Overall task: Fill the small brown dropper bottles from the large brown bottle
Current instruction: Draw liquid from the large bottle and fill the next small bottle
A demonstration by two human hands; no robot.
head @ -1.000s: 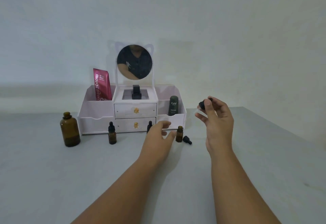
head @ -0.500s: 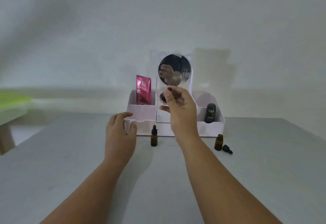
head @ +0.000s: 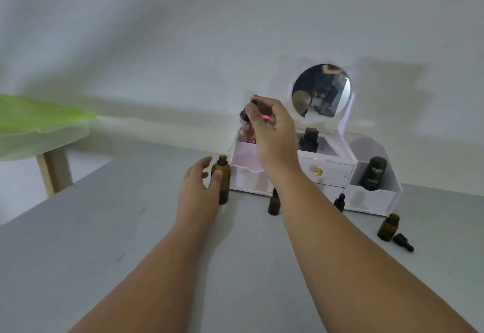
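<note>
- The white organiser (head: 372, 199) stands just at 3 o'clock of the large brown bottle (head: 225, 187). Steady the bottle without knocking it against that drawer front.
- The left hand (head: 197, 191) lays its thumb on the bottle's front, with its fingers loosely spread at 9 o'clock and not yet wrapped round. I judge it should close low on the body, leaving the uncapped mouth free.
- The right hand (head: 272, 136) pinches the dropper (head: 243, 115) by its black bulb, at 12 o'clock above the mouth, the glass tip slanting down. Bring it upright, then lower it straight in before squeezing.
- The open small bottle (head: 388, 227), at 4 o'clock of the organiser beside its loose cap (head: 403, 243), awaits the draw.
- Against half a second earlier:
  - The view has swung, so the organiser sits further toward 3 o'clock.
  - The large bottle, unseen then, now shows.
  - The right hand has left the mirror (head: 320, 89) for the bottle.
</note>
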